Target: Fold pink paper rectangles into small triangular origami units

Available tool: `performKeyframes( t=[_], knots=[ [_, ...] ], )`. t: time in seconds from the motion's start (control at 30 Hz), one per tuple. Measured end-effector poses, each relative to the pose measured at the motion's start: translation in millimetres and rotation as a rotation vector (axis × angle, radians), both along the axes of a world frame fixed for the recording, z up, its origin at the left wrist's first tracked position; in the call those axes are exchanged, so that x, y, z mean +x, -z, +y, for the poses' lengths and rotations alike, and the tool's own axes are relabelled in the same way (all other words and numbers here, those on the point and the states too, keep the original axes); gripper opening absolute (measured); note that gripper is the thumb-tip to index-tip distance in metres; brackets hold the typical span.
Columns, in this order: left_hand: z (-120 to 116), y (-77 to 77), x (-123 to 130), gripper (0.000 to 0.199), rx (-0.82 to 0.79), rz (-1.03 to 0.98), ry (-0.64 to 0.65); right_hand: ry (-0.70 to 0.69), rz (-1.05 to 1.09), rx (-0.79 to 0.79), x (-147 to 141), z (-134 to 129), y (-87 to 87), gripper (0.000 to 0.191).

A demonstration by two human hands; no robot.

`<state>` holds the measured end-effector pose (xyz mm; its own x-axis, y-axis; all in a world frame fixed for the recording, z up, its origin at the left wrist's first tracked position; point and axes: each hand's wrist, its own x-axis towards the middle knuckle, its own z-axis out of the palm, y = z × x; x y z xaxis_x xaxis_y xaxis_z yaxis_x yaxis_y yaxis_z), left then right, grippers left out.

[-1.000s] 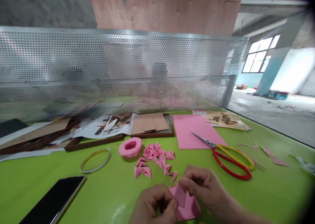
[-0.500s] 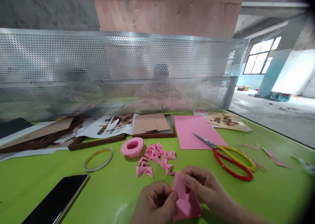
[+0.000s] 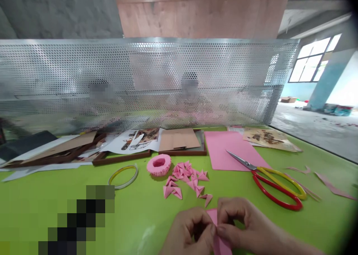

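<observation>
At the table's near edge, my left hand (image 3: 191, 229) and my right hand (image 3: 243, 225) meet, fingertips pinching a small strip of pink paper (image 3: 213, 214). Their fingers cover most of it. More pink paper (image 3: 223, 246) shows below the fingertips; whether it is the same piece I cannot tell. Just beyond the hands lie several folded pink paper triangles (image 3: 184, 171), with one single triangle (image 3: 206, 199) nearest my fingers. A ring built of pink folded paper (image 3: 159, 165) sits behind them to the left.
Scissors (image 3: 256, 169) with red and yellow handles rest partly on a pink sheet (image 3: 223, 143) at right. A roll of tape (image 3: 123, 185) lies left, near a pixelated dark shape (image 3: 72, 225). Frames, cardboard (image 3: 179, 138) and papers line the perforated metal screen (image 3: 156, 79) behind.
Both hands have drawn closer together around the small pink paper, which now shows less and looks narrower. The whole view has shifted, so the table's things appear further right.
</observation>
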<state>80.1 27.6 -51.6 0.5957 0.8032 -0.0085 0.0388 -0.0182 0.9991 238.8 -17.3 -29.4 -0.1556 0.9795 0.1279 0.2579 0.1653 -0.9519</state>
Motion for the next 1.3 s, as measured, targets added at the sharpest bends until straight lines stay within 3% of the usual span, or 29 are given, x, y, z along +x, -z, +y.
performKeyframes(
  t=[0.2,0.33,0.43,0.5,0.63,0.87,0.97,1.13,1.3],
  knots=[
    [0,-27.1,-1,0.028,-0.108,-0.006,0.025,0.068,0.154,-0.018,1,3,4.9,0.037],
    [-4,-33.7,-2,0.024,-0.191,0.014,0.049,0.136,0.181,-0.008,3,4,3.3,0.038],
    [-5,-34.2,-1,0.022,-0.202,0.000,0.024,0.181,0.165,-0.028,5,3,2.2,0.037],
    [-3,-34.3,-1,0.024,-0.211,-0.030,-0.074,0.193,0.158,-0.041,5,0,1.8,0.035],
    [3,-33.5,-2,0.027,-0.221,-0.084,-0.239,0.082,0.169,-0.017,-2,-4,3.3,0.039],
    [3,-28.1,0,0.023,-0.394,-0.132,-0.189,0.183,0.206,-0.022,-9,-4,6.1,0.027],
    [4,-24.6,1,0.021,-0.466,-0.215,-0.223,0.119,0.209,0.009,-7,-4,6.7,0.032],
    [9,-17.9,0,0.019,-0.466,-0.256,-0.217,0.121,0.064,0.076,-6,-3,14.1,0.036],
    [10,-16.6,-1,0.021,-0.415,-0.221,-0.139,0.145,0.083,0.095,-7,-3,15.9,0.033]
  ],
)
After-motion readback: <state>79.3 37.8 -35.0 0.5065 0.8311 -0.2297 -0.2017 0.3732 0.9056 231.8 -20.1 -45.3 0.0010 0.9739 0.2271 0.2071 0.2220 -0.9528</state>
